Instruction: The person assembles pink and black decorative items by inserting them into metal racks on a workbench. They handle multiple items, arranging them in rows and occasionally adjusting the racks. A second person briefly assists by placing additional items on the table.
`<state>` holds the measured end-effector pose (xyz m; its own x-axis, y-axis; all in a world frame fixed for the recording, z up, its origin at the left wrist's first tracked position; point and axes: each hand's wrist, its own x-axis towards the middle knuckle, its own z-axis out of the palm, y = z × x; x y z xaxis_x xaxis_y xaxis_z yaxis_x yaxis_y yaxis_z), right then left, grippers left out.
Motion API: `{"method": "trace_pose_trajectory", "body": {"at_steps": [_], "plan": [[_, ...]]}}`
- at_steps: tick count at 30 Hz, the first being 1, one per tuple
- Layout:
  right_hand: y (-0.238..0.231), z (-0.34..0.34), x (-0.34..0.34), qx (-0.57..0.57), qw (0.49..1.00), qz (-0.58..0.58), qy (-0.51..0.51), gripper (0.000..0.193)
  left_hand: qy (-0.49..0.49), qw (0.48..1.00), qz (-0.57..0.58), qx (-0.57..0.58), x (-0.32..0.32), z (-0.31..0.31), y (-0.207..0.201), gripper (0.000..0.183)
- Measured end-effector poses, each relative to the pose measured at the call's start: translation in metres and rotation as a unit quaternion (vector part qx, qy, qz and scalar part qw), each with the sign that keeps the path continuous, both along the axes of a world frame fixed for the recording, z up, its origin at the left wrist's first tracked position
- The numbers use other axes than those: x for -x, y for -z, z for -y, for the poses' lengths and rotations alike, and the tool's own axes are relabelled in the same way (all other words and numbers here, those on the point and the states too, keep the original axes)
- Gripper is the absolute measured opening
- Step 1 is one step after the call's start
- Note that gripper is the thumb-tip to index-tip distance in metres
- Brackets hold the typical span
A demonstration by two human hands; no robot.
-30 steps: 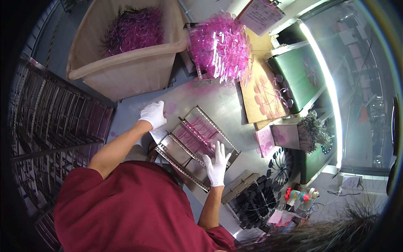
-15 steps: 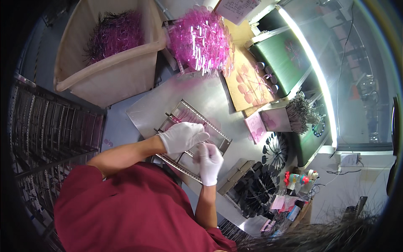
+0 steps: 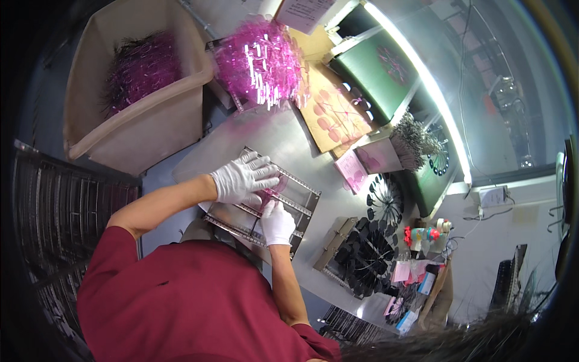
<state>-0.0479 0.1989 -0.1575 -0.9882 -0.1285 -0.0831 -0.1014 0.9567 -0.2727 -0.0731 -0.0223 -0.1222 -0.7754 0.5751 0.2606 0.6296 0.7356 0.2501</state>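
Two white-gloved hands meet over a metal rack point(image 3: 297, 180) with toothed rails, which lies on a metal table point(image 3: 288, 136). The left hand point(image 3: 244, 179) is palm down, its fingers straight and spread, pointing right across the rack's far part; it covers much of that area, and whether it presses on anything is hard to tell. Just below and right of those fingers, the right hand point(image 3: 277, 224) has its fingers curled in toward the rack. Their tips are partly hidden, so I cannot tell whether they pinch anything. Pink translucent pieces point(image 3: 282, 183) show in the rack beside the left fingertips and between the hands; their shape and number are blurred and partly covered.

Well beyond the left fingers sits a glossy pink heap point(image 3: 259, 63), and left of it a large pale bin point(image 3: 136, 123), its contents dim. To the right of both hands' fingers lie black flat pieces point(image 3: 368, 256), overlapping too closely to count. Below the fingers, a maroon shirt point(image 3: 193, 295) is cut off by the lower edge.
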Motion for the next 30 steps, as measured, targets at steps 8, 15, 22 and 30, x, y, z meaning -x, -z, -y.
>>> {"method": "trace_pose_trajectory", "body": {"at_steps": [8,15,22,30], "plan": [[-0.065,-0.148,-0.036,0.038,0.990,-0.026,0.135,0.041,0.099,0.993,0.066,0.022,0.026,-0.024,-0.010,0.071],[-0.037,-0.385,-0.043,-0.168,0.923,-0.161,0.307,0.028,0.048,0.998,0.039,0.011,0.040,-0.069,-0.028,0.073],[-0.041,-0.446,0.004,-0.116,0.965,-0.124,0.200,0.022,0.073,0.977,-0.030,-0.200,-0.016,-0.279,-0.029,0.021],[-0.020,-0.556,0.220,-0.014,0.991,-0.080,0.105,0.023,0.027,0.977,0.147,-0.152,-0.102,-0.417,0.049,0.011]]}}
